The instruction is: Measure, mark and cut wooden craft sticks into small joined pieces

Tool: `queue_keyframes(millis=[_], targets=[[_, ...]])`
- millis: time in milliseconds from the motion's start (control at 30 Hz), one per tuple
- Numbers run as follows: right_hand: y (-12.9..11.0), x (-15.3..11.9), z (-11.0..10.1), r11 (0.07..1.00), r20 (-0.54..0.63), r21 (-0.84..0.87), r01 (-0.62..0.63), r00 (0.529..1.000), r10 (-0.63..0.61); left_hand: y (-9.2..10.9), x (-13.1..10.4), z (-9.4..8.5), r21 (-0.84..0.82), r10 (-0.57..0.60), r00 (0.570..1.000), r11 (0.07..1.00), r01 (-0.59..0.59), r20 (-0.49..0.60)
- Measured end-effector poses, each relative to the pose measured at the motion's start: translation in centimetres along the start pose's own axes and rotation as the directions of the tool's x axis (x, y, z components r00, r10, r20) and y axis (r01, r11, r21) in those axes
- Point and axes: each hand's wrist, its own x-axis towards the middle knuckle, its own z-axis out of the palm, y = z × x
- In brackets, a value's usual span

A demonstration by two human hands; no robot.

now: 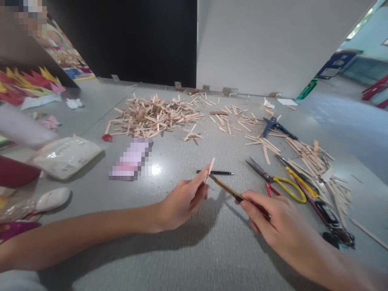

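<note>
My left hand (184,202), near the middle of the grey table (169,258), pinches a small flat wooden piece (211,165) that stands up from the fingertips. To its right, my right hand (269,218) is closed around a slim cutter knife (227,188) with a yellowish body. The knife's tip points up and left and lies close to the wooden piece; whether they touch I cannot tell. Behind the knife tip a black pen (220,173) lies on the table.
A heap of wooden sticks (157,115) lies at the back, with more sticks (315,161) at right. Yellow-handled scissors (287,188), blue pliers (277,127) and a yellow cutter (301,182) are at right. At left are a pixelated pink item (130,159), a plastic packet (68,155) and a white mouse (53,199).
</note>
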Motion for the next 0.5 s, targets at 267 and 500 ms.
queue_keyframes(millis=[267, 500], targets=[[0.5, 1.3, -1.8, 0.972, 0.307, 0.115, -0.205, 0.938, 0.161, -1.8, 0.1, 1.7, -0.083, 0.02, 0.999, 0.996, -0.016, 0.049], [-0.4, 1.3, 0.2, 0.941, 0.509, 0.122, -0.315, 0.834, 0.213, -2.6, 0.4, 3.2, -0.2, 0.044, 0.998, 0.978, -0.052, -0.044]])
